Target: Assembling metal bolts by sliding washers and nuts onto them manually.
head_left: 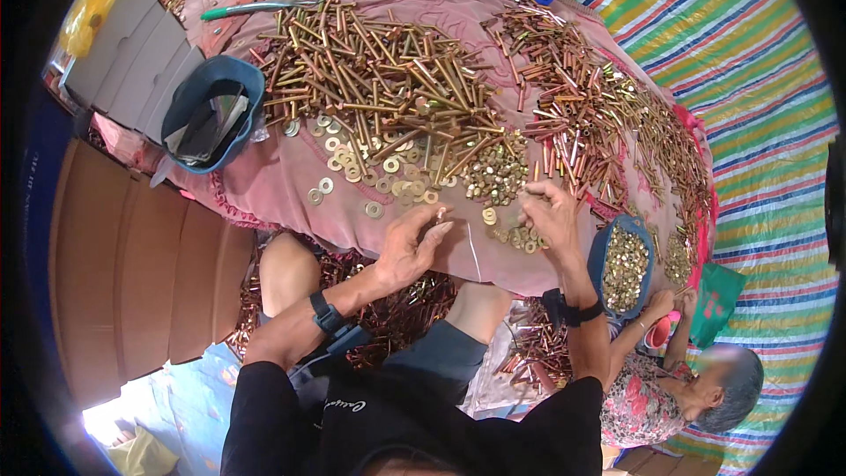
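Observation:
My left hand (411, 245) is over the near edge of the pink cloth, thumb and fingers brought together. Whatever may be in its fingertips is too small to name. To its right, my right hand (553, 219) has its fingers pinched beside a heap of brass-coloured nuts (493, 172); I cannot make out what they hold. Loose flat washers (374, 210) lie beyond my left hand, and more washers (520, 238) lie by my right fingers. Behind them rises a big pile of long, brass-coloured bolts (370, 62). A white string (473, 251) lies between my hands.
Copper-coloured metal sleeves (582, 115) spread across the right side. A blue basin of nuts (624, 269) stands by my right forearm, near another person (679, 388). At left are a blue bin (216, 115) and cardboard (132, 256). A green-handled tool (251, 9) lies far left.

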Demonstrator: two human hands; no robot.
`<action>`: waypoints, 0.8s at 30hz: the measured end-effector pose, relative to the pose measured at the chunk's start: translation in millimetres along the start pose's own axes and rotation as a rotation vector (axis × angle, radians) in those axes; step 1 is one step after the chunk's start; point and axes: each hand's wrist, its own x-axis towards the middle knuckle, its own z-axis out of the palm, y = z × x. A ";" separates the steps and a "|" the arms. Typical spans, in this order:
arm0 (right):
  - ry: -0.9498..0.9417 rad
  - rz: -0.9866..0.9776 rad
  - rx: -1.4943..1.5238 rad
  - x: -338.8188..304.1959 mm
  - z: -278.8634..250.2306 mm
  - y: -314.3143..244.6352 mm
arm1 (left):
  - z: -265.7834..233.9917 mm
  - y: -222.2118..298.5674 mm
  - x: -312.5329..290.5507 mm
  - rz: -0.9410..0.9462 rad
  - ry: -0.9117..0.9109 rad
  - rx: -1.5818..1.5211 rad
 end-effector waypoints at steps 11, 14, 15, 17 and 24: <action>-0.348 -0.469 -0.101 -32.5 61.0 -52.0 | 2.6 -10.9 0.7 0.234 -0.030 0.020; -0.296 -0.667 -0.199 -35.0 55.4 -58.8 | 2.7 -5.5 3.6 0.218 -0.087 0.009; -0.296 -0.676 -0.257 -37.9 54.0 -66.2 | 1.7 -5.2 3.7 0.216 -0.094 0.010; -0.300 -0.687 -0.314 -40.4 55.2 -70.0 | 0.8 -5.9 3.9 0.213 -0.098 0.012; -0.258 -0.771 -0.276 -36.1 56.4 -59.4 | 2.5 -9.8 3.7 0.245 -0.089 0.002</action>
